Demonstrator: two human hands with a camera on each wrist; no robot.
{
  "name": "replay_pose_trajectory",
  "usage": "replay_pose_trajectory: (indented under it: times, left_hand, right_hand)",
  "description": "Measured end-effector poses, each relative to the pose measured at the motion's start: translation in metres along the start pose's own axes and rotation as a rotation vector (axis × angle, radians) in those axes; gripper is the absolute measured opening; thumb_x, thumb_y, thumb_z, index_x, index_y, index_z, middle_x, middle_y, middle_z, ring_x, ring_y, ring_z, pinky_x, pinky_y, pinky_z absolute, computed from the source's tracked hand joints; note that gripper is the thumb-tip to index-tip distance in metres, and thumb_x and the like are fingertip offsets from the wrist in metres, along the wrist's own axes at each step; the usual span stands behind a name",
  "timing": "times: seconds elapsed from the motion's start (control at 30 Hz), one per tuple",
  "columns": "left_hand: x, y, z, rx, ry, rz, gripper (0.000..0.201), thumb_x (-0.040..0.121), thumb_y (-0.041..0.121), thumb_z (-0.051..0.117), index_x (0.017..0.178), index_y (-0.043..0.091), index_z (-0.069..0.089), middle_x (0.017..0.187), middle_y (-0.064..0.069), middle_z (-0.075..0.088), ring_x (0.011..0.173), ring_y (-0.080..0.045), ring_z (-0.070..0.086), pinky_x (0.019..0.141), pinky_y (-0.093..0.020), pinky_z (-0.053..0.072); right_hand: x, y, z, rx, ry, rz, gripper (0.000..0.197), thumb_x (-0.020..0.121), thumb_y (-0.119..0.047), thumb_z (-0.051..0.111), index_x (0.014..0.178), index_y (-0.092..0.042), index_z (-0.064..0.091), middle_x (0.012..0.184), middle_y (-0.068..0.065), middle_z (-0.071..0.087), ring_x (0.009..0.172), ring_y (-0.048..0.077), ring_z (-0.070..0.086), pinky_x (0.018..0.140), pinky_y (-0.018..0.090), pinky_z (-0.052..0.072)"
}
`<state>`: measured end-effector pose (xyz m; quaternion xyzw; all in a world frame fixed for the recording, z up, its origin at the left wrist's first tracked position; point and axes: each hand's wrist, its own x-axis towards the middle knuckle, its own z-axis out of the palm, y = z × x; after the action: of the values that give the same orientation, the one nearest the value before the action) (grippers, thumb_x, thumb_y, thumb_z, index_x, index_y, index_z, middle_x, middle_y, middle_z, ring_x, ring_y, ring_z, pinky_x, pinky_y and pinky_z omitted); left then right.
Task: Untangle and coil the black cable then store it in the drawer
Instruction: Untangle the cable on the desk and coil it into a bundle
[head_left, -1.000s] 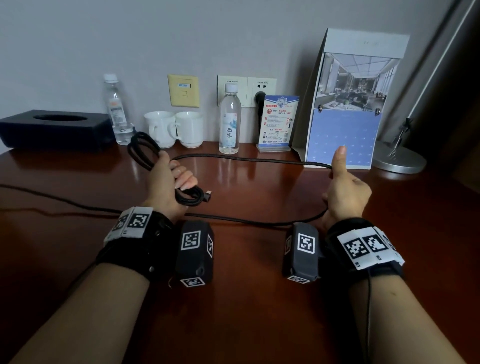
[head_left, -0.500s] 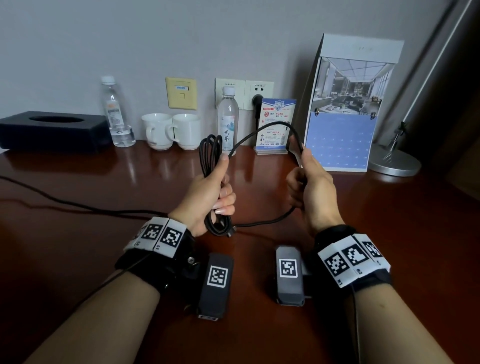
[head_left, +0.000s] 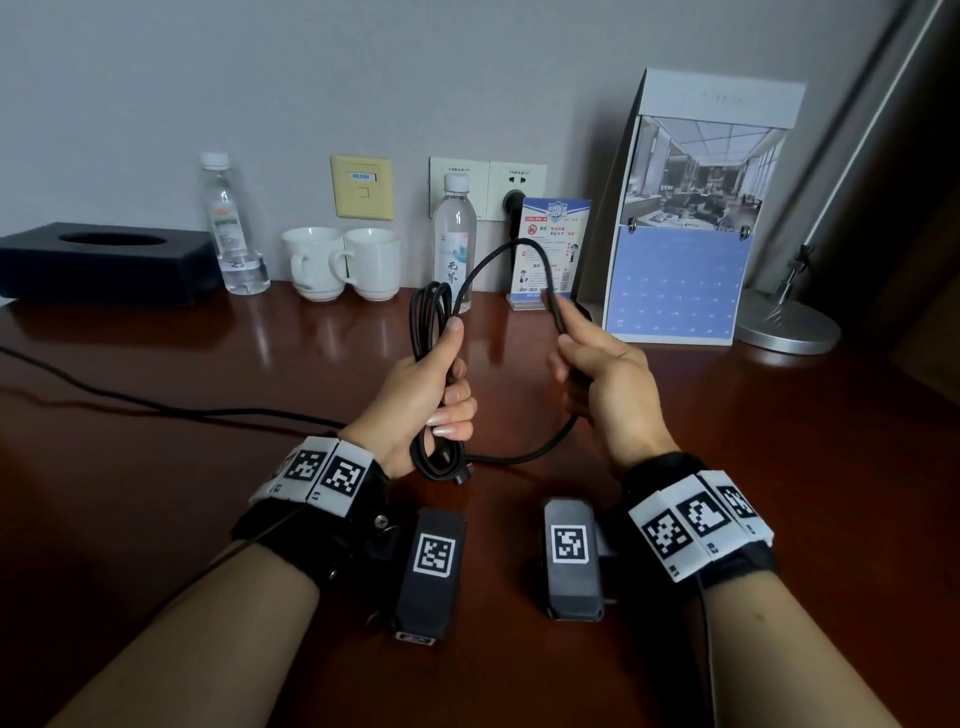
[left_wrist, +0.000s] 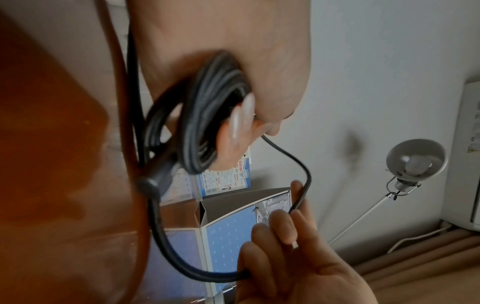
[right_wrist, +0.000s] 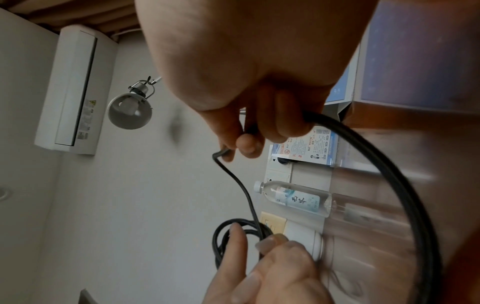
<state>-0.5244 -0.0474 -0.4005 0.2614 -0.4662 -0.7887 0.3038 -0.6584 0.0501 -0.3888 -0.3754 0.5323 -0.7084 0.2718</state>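
My left hand (head_left: 431, 395) grips a coil of the black cable (head_left: 428, 317), held upright above the brown desk (head_left: 208, 493). The thumb presses the strands near the top. From the coil a free strand arches up and right to my right hand (head_left: 602, 374), which pinches it between thumb and fingers. A lower strand (head_left: 540, 452) sags from the right hand back to the coil's bottom, where a plug end sticks out. The left wrist view shows the coil (left_wrist: 207, 115) wrapped by my fingers. The right wrist view shows the cable (right_wrist: 389, 170) running through my right fingers. No drawer is in view.
Along the wall stand a black tissue box (head_left: 104, 260), two water bottles (head_left: 228, 228) (head_left: 454, 234), two white mugs (head_left: 343, 265), a leaflet stand (head_left: 550, 249), a desk calendar (head_left: 685, 234) and a lamp base (head_left: 789, 327). A thin black wire (head_left: 130, 400) crosses the desk's left side.
Both hands have lifted the cable off the desk and come together. The left hand's coil now stands upright, and the loop to the right hand has grown shorter.
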Motion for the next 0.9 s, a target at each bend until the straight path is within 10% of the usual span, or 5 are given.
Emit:
replay_pose_trajectory:
  times: [0.43, 0.67, 0.77, 0.9]
  left_hand:
    - [-0.004, 0.003, 0.006, 0.187, -0.022, 0.141, 0.055, 0.047, 0.048, 0.085, 0.064, 0.019, 0.042, 0.054, 0.003, 0.023, 0.036, -0.005, 0.021, 0.034, -0.016, 0.020]
    - [0.004, -0.002, 0.004, 0.229, 0.129, 0.112, 0.031, 0.080, 0.007, 0.068, 0.064, 0.015, 0.043, 0.051, 0.004, 0.028, 0.040, -0.009, 0.020, 0.039, -0.019, 0.018]
    - [0.005, -0.002, 0.004, 0.189, 0.162, 0.109, 0.021, 0.084, 0.010, 0.064, 0.071, 0.010, 0.048, 0.066, -0.002, 0.030, 0.039, -0.008, 0.022, 0.037, -0.019, 0.020]
    - [0.005, -0.001, 0.003, 0.113, 0.173, 0.111, 0.023, 0.091, 0.021, 0.064, 0.081, 0.008, 0.047, 0.067, -0.003, 0.036, 0.035, -0.006, 0.024, 0.035, -0.018, 0.022]
  right_hand:
    - [-0.008, -0.003, 0.009, -0.353, -0.265, 0.131, 0.039, 0.091, 0.011, 0.046, 0.122, -0.004, 0.062, 0.042, -0.021, 0.052, 0.041, -0.009, 0.047, 0.047, 0.003, 0.033]
    - [-0.007, -0.001, 0.010, -0.495, -0.382, 0.119, 0.045, 0.082, 0.008, 0.054, 0.085, -0.030, 0.077, 0.077, -0.005, 0.075, 0.067, 0.002, 0.053, 0.068, 0.014, 0.039]
    - [-0.009, -0.002, 0.009, -0.503, -0.392, 0.097, 0.048, 0.081, 0.009, 0.053, 0.080, -0.033, 0.077, 0.061, 0.001, 0.063, 0.059, 0.012, 0.041, 0.056, 0.021, 0.032]
    - [-0.012, -0.004, 0.011, -0.468, -0.439, 0.095, 0.050, 0.080, 0.009, 0.052, 0.084, -0.033, 0.077, 0.083, 0.003, 0.075, 0.070, 0.005, 0.051, 0.069, 0.018, 0.039]
